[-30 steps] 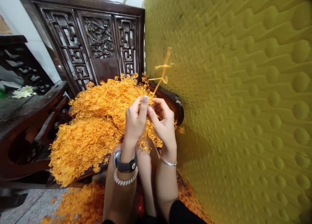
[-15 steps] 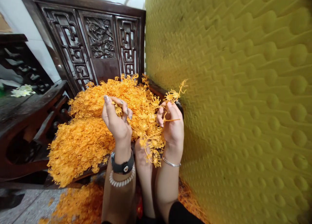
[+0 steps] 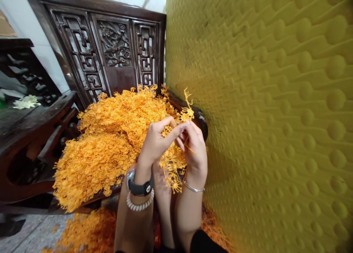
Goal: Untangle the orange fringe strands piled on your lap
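My right hand (image 3: 195, 146) is closed around the stem of an orange plastic flower-like piece (image 3: 187, 114). The piece's thin branching tip sticks up above my fingers, and a straight stalk pokes out below them. My left hand (image 3: 160, 139) is bent over towards it, thumb and fingertips meeting the right fingertips at the piece. Some orange bits show between the left fingers. Beneath both hands hangs a string of similar orange flower pieces (image 3: 173, 168), over my knee. Just behind lies a big heap of orange plastic flower pieces (image 3: 110, 135).
The heap rests on a dark carved wooden chair (image 3: 120, 76). A yellow dimpled mat (image 3: 270, 120) stands like a wall at the right. More orange pieces (image 3: 91, 229) lie on the tiled floor (image 3: 33, 231). White flowers (image 3: 27, 102) sit on dark furniture at the left.
My left hand has moved right and turned inward, and its fingertips now meet the piece in my right hand. The piece's upper tip has swung to the left and stands more upright.
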`<state>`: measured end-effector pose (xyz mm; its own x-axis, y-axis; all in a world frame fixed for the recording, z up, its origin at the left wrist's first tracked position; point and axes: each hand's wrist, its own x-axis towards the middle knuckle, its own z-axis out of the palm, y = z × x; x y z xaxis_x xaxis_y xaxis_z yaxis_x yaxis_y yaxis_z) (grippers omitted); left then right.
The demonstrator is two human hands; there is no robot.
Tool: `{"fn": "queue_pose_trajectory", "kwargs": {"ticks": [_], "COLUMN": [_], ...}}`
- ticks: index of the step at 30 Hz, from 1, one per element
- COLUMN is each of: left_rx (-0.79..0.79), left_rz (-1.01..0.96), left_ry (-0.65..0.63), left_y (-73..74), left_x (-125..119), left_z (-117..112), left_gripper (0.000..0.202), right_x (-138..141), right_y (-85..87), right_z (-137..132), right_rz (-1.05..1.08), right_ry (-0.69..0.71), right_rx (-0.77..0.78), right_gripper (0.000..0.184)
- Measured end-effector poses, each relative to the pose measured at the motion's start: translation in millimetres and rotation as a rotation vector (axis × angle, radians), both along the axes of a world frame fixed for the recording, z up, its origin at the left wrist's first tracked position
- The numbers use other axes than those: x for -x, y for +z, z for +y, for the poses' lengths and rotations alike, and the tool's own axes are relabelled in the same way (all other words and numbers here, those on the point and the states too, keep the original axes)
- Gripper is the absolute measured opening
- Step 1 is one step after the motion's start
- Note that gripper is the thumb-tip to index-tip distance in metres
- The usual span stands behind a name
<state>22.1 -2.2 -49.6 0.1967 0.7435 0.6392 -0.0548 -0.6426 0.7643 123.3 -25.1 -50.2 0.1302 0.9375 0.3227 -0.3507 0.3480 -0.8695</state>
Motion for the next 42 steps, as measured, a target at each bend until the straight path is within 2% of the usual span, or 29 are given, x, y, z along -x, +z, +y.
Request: {"fn": "queue_pose_trajectory", "kwargs": {"ticks": [2, 5, 7, 9, 12, 16, 19, 21, 22, 23, 24, 25, 27, 28, 30, 33, 36, 39, 42], "left_rx": [0.061, 0.205, 0.298, 0.366, 0.424, 0.455, 0.456, 0.423, 0.394, 0.359, 0.322, 0.288, 0.238, 0.225, 0.228, 0.254, 0.265, 0.227, 0.07], "left_rz": [-0.15, -0.477, -0.617, -0.714, -0.82, -0.9, -0.908, -0.918, -0.935, -0.957, -0.98, -1.002, -1.032, -1.032, -0.989, -0.818, -0.616, -0.458, -0.265], "left_ry": [-0.081, -0.217, -0.311, -0.351, -0.357, -0.373, -0.378, -0.327, -0.284, -0.239, -0.202, -0.178, -0.177, -0.202, -0.282, -0.372, -0.343, -0.207, -0.074], "left_y": [-0.8, -2.6, -1.5, 1.4, 5.8, 6.3, 3.4, 1.5, 0.7, 0.2, -0.1, -0.1, 0.7, 1.3, 3.0, 5.7, 7.2, 5.8, 3.1], "left_x": [-2.4, -6.4, -8.9, -11.5, -16.0, -22.2, -23.1, -19.7, -16.6, -12.9, -8.7, -4.3, 4.3, 8.1, 14.0, 17.3, 14.6, 9.9, 7.7], "left_z": [0.5, 1.6, 0.7, -1.3, -3.8, -4.5, -4.0, -2.6, -1.6, -0.4, 0.7, 1.6, 2.4, 2.1, 0.2, -4.6, -8.8, -9.7, -8.9], "left_gripper": [0.036, 0.045, 0.049, 0.052, 0.053, 0.051, 0.049, 0.048, 0.048, 0.048, 0.048, 0.047, 0.046, 0.045, 0.043, 0.028, 0.02, 0.035, 0.05], "right_x": [-2.2, -4.4, -3.0, 1.2, 9.7, 17.1, 16.7, 13.0, 10.3, 7.2, 4.0, 1.1, -2.8, -3.5, -1.8, 5.5, 12.2, 13.4, 9.5], "right_y": [1.1, 0.7, -2.9, -8.5, -15.3, -15.6, -14.2, -14.7, -15.5, -16.5, -17.6, -18.8, -20.5, -20.7, -19.6, -15.4, -12.6, -12.4, -12.0], "right_z": [-1.4, -3.4, -2.5, 1.0, 8.1, 13.3, 14.4, 16.7, 18.7, 21.1, 23.6, 26.0, 28.6, 28.2, 23.9, 12.4, 4.2, 2.3, 1.9], "right_rz": [0.045, 0.184, 0.26, 0.329, 0.488, 0.748, 1.044, 1.29, 1.364, 1.376, 1.318, 1.2, 0.884, 0.728, 0.468, 0.257, 0.146, 0.083, 0.019], "right_ry": [0.063, 0.275, 0.38, 0.424, 0.543, 0.886, 1.166, 1.401, 1.461, 1.442, 1.336, 1.165, 0.804, 0.668, 0.516, 0.408, 0.325, 0.31, 0.336], "right_rx": [-0.01, -0.061, -0.1, -0.139, -0.299, -0.581, -0.6, -0.638, -0.678, -0.713, -0.72, -0.687, -0.527, -0.429, -0.273, -0.132, -0.076, -0.077, -0.09], "right_gripper": [0.034, 0.042, 0.048, 0.054, 0.056, 0.051, 0.051, 0.05, 0.049, 0.048, 0.048, 0.048, 0.048, 0.049, 0.053, 0.057, 0.052, 0.047, 0.047]}}
